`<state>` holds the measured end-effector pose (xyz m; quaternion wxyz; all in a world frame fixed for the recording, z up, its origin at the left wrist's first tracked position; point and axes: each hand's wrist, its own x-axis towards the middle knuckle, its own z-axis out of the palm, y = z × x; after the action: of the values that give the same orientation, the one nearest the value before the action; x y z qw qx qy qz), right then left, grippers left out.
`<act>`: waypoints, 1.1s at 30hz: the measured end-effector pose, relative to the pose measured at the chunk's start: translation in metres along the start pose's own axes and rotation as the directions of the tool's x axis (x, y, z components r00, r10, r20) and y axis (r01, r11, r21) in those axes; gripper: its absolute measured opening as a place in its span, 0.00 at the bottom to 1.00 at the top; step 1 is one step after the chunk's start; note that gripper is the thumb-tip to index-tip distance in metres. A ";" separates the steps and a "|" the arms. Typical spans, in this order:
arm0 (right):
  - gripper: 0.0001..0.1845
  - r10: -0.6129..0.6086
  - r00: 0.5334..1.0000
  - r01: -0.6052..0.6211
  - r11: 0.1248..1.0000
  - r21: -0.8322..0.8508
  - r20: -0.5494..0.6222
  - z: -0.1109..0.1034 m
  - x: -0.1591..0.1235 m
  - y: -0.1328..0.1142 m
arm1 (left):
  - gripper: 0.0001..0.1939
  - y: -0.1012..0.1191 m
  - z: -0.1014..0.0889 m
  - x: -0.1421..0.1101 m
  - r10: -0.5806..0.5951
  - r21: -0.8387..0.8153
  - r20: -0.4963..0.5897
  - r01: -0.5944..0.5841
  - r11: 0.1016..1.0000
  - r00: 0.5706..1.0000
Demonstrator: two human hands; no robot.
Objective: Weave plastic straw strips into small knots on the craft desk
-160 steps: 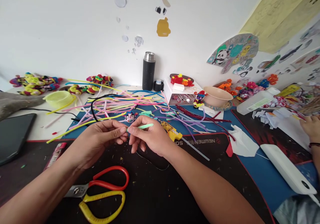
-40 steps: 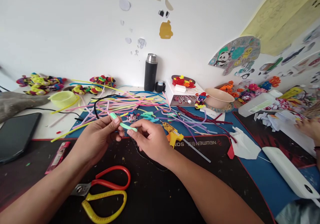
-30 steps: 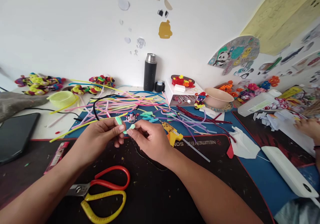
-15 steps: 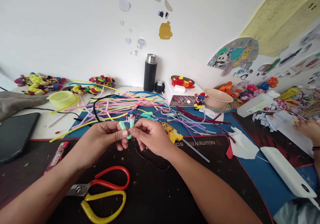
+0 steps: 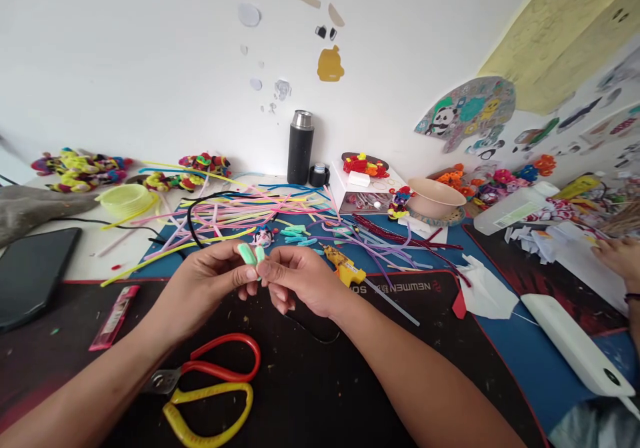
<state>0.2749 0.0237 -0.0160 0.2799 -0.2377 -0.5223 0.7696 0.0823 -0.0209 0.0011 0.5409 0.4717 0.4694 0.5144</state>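
A short mint-green pipe cleaner (image 5: 247, 254), bent so its two ends point up, is pinched between my hands above the black mat. My left hand (image 5: 216, 271) grips its left arm between thumb and fingers. Close against it, my right hand (image 5: 295, 273) pinches the right arm; the bend itself is hidden by my fingertips. Just behind them sits a small doll head (image 5: 262, 236) with a blue top. Several folded green pipe cleaner pieces (image 5: 296, 233) lie beyond my right hand. Scissors (image 5: 215, 375) with one red and one yellow handle rest below my left hand.
A yellow glue gun (image 5: 345, 266) lies right of my hands. Behind spread many loose pipe cleaners (image 5: 240, 208), a black flask (image 5: 301, 148) and a beige bowl (image 5: 436, 198). A phone (image 5: 37, 275) is at left. At the right edge another person's hand (image 5: 617, 258) touches white paper.
The green pipe cleaner, nearly straight at first, has been folded into a narrow V. My hands have come together, and its ends now point upward.
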 end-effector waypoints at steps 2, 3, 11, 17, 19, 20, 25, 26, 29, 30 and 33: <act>0.30 0.029 0.998 -0.030 1.000 0.009 0.052 0.001 0.000 0.002 | 0.17 0.000 0.001 -0.001 0.011 -0.015 0.029 -0.011 1.000 1.000; 0.32 0.042 0.997 -0.043 0.999 0.015 0.072 0.002 0.000 0.003 | 0.17 0.000 0.001 -0.002 0.014 -0.022 0.039 -0.013 1.000 0.999; 0.37 0.083 0.994 -0.088 0.994 0.068 0.075 0.007 -0.001 0.002 | 0.17 0.000 0.003 -0.007 -0.029 -0.075 0.088 0.036 0.997 0.996; 0.37 0.165 0.986 -0.166 0.981 0.096 0.019 0.007 0.002 0.002 | 0.16 0.004 0.009 -0.007 -0.025 -0.021 0.088 0.026 0.999 0.996; 0.36 0.163 0.986 -0.164 0.982 0.099 0.012 0.007 0.002 0.002 | 0.17 0.005 0.011 -0.007 -0.021 -0.013 0.070 0.022 1.000 0.997; 0.36 0.157 0.988 -0.157 0.983 0.098 0.008 0.007 0.003 0.001 | 0.18 0.004 0.011 -0.006 -0.020 -0.011 0.060 0.021 1.000 0.998; 0.37 0.077 0.995 -0.074 0.996 0.050 -0.056 0.004 0.003 -0.001 | 0.21 0.001 0.004 -0.001 0.020 0.011 -0.009 -0.020 1.000 1.000; 0.37 0.053 0.995 -0.051 0.998 0.028 -0.082 0.004 0.003 -0.002 | 0.23 0.001 0.003 0.001 0.021 0.011 -0.018 -0.021 1.000 1.000; 0.35 -0.018 0.987 0.012 0.999 -0.035 -0.160 0.002 0.003 -0.004 | 0.28 0.000 -0.001 0.004 -0.043 -0.023 0.017 0.043 0.999 0.999; 0.34 -0.037 0.983 0.029 0.998 -0.049 -0.181 0.001 0.003 -0.005 | 0.29 0.000 -0.001 0.004 -0.072 -0.045 0.037 0.074 0.996 0.997; 0.33 -0.077 0.969 0.063 0.996 -0.067 -0.236 0.000 0.004 -0.006 | 0.31 -0.002 0.001 0.004 -0.139 -0.087 0.100 0.147 0.985 0.985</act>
<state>0.2728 0.0280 -0.0111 0.3606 -0.3176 -0.5154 0.7095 0.0834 -0.0172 -0.0008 0.6196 0.4342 0.4513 0.4731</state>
